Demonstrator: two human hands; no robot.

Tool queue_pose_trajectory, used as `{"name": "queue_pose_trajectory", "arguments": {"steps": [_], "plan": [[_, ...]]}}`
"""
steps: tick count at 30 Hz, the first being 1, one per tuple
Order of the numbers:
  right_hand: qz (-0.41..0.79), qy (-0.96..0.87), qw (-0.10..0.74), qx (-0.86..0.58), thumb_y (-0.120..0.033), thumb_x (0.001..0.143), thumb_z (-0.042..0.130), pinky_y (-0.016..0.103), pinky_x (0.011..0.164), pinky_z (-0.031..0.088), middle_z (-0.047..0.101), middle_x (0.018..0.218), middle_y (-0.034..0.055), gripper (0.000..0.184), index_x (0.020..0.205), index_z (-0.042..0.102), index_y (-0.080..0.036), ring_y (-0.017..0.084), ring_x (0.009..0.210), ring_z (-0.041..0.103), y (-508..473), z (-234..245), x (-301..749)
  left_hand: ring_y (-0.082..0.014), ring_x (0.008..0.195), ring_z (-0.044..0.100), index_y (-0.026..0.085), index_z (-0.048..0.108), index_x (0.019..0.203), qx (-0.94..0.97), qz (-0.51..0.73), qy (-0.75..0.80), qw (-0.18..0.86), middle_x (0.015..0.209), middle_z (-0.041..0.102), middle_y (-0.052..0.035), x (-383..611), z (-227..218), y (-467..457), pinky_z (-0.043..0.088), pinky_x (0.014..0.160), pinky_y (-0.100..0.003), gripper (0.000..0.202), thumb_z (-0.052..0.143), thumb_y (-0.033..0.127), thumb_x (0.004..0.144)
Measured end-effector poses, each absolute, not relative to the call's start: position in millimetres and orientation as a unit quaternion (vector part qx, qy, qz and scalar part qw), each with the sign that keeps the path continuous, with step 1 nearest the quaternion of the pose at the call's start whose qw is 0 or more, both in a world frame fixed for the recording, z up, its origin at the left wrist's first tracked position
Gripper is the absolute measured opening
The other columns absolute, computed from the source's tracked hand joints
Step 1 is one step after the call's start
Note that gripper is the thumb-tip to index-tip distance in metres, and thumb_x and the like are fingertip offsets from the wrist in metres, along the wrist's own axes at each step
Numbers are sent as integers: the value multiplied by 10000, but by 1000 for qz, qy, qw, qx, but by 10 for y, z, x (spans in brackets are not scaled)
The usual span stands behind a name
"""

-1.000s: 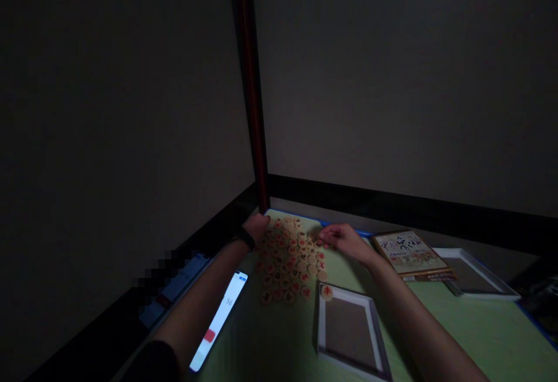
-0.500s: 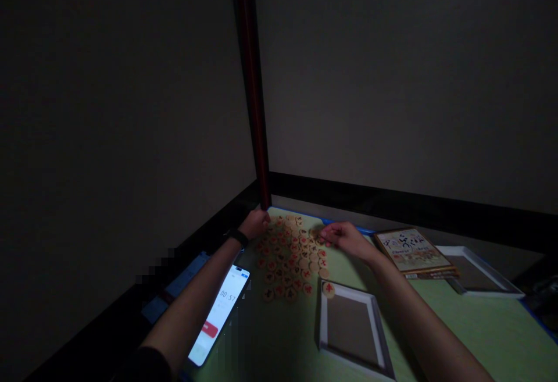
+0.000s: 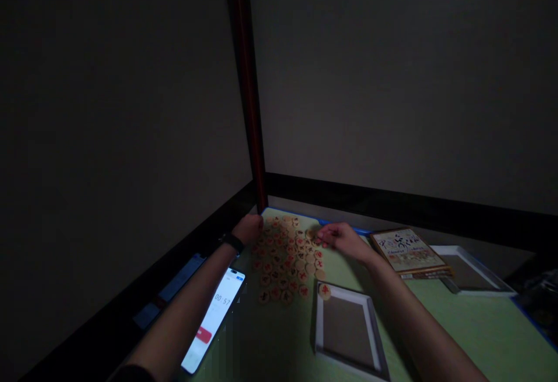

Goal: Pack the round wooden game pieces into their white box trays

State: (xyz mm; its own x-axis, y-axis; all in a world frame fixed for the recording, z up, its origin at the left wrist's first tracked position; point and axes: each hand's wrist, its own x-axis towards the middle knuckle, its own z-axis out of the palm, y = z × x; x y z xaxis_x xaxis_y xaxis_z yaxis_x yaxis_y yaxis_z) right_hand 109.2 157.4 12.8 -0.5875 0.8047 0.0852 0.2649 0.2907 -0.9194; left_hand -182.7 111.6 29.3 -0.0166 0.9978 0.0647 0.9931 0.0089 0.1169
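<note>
Many round wooden Chinese chess pieces (image 3: pixel 288 263) with red or dark characters lie spread over the green tabletop, some blank side up. At their far left edge is my left hand (image 3: pixel 250 229), its fingers curled in; what they hold, if anything, is hidden. My right hand (image 3: pixel 344 238) is at the far right edge of the pieces, thumb and fingers pinched together beside a piece (image 3: pixel 310 234). Whether a piece is between those fingertips is too dark to tell. One red-marked piece (image 3: pixel 324 291) rests on the top left corner of a shallow white-rimmed box tray (image 3: pixel 378 324).
A lit phone (image 3: pixel 218 312) showing a timer lies beneath my left forearm. Right of my right hand are a Chinese chess box lid (image 3: pixel 410 249) and another white-rimmed tray (image 3: pixel 501 286). Walls meet at a dark red post (image 3: pixel 248 91) behind the table (image 3: pixel 483 327).
The whole view has shifted slightly, so things sit a little further left. Both hands stay at about the same places beside the pieces, still closed.
</note>
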Motion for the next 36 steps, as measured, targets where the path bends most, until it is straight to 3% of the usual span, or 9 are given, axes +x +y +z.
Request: {"name": "queue_pose_trajectory", "arguments": {"steps": [8,14,20,24,30,36], "plan": [[485,-746,282,-360,-538,731,679,255,549,407,686,703,52,397,748,686,-141,134,610,574,1545,168,1103,-213,888,685,136,700,834,702,39,711,12,894,715,-107,-1821,350,1140,500,804,-276,225,477,101,837],[488,-743,288,-357,-520,734,685,255,549,408,696,709,58,384,742,691,-136,129,601,572,1540,160,1092,-206,1020,653,133,676,1034,701,43,712,-9,1077,691,-136,-1710,323,1340,491,876,-276,312,442,63,841],[484,-743,293,-358,-523,739,692,264,570,435,704,724,65,388,761,704,-135,136,618,587,1545,149,1106,-222,922,679,123,692,878,694,33,720,3,948,704,-148,-1626,208,1484,518,791,-286,208,492,93,830],[484,-742,293,-359,-534,733,693,267,580,442,705,725,65,398,763,703,-138,142,630,596,1552,153,1124,-231,900,682,108,683,922,691,58,720,1,977,690,-168,-1648,196,1489,519,775,-300,229,469,86,845],[490,-741,290,-355,-556,715,691,265,567,422,704,723,65,414,735,689,-143,135,611,579,1537,155,1112,-201,951,643,104,672,937,699,124,705,-5,982,678,-132,-1725,253,1473,490,854,-268,269,503,-2,756],[492,-742,287,-353,-550,711,701,261,550,414,707,724,68,410,730,694,-141,134,601,576,1535,164,1093,-163,835,618,137,658,855,700,184,691,-2,841,665,-58,-1767,260,1412,487,799,-248,208,545,17,728]]}}
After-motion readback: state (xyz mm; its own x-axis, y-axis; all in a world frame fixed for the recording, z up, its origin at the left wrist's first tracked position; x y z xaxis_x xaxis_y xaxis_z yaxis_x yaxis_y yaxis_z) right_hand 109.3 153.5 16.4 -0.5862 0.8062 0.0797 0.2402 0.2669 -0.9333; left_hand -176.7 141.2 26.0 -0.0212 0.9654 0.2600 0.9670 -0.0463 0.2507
